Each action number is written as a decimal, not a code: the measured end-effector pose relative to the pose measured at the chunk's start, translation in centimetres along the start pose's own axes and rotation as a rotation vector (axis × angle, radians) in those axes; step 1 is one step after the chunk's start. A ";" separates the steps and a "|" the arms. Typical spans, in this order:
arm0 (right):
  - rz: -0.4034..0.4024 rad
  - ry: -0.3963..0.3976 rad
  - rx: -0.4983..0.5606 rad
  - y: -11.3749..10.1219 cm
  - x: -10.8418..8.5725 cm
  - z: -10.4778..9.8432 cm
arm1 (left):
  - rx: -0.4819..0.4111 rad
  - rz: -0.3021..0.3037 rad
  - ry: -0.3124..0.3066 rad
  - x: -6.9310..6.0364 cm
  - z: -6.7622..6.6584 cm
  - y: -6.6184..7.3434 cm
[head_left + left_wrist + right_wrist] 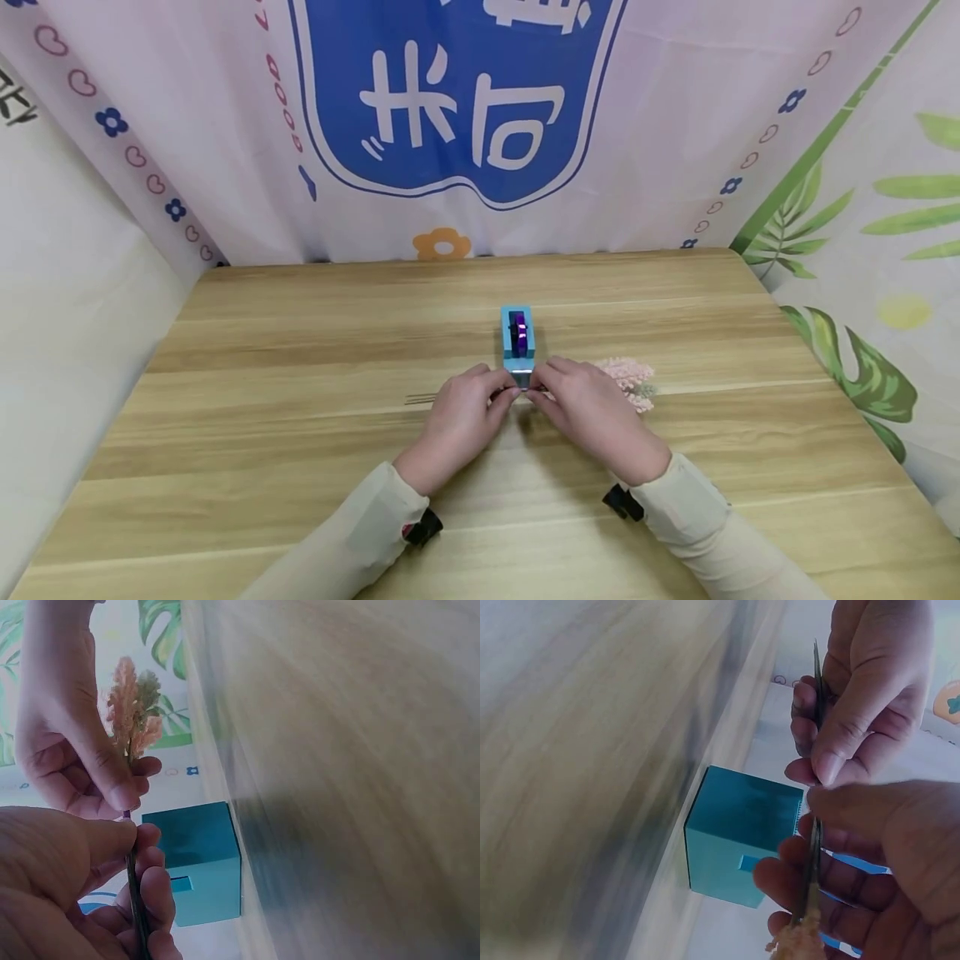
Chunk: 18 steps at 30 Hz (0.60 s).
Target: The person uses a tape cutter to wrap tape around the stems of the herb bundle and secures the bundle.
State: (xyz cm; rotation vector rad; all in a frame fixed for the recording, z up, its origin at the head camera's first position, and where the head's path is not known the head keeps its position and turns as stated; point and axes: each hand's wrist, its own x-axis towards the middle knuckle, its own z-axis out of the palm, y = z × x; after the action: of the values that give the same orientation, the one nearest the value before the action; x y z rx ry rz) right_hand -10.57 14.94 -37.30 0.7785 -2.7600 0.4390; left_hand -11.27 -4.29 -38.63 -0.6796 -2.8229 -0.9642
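Note:
A teal tape dispenser [517, 363] with a purple roll [521, 333] stands on the table, just beyond the fingertips. Both hands hold a bunch of thin dark stems [137, 900] crosswise before it. The left hand [463, 419] pinches the stems between thumb and fingers. Close beside it, the right hand [595, 414] pinches them nearer the blossoms, with a bit of purple at the thumb tips in the left wrist view. Pink flower heads [626, 374] with a grey-green sprig stick out past the right hand; the bare stem ends [422, 398] point left.
The wooden table [300, 333] reaches back to a printed cloth [645, 167] with a blue shield and characters. White cloth hangs at the left side, and leaf-patterned cloth [885, 375] at the right.

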 end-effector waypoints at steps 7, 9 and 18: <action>-0.001 -0.037 0.016 0.0 0.1 0.1 | -0.010 -0.015 0.000 0.0 0.1 0.0; -0.003 -0.040 0.018 0.0 0.2 0.1 | -0.012 -0.019 0.001 0.0 0.1 0.0; 0.005 -0.006 0.000 0.0 0.3 0.1 | -0.023 -0.015 0.018 0.1 0.0 0.1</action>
State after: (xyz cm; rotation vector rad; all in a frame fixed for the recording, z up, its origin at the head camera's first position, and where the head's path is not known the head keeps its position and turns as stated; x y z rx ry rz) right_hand -10.87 14.74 -37.32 0.7742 -2.7681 0.4388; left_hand -11.30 -4.23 -38.58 -0.6498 -2.8090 -1.0013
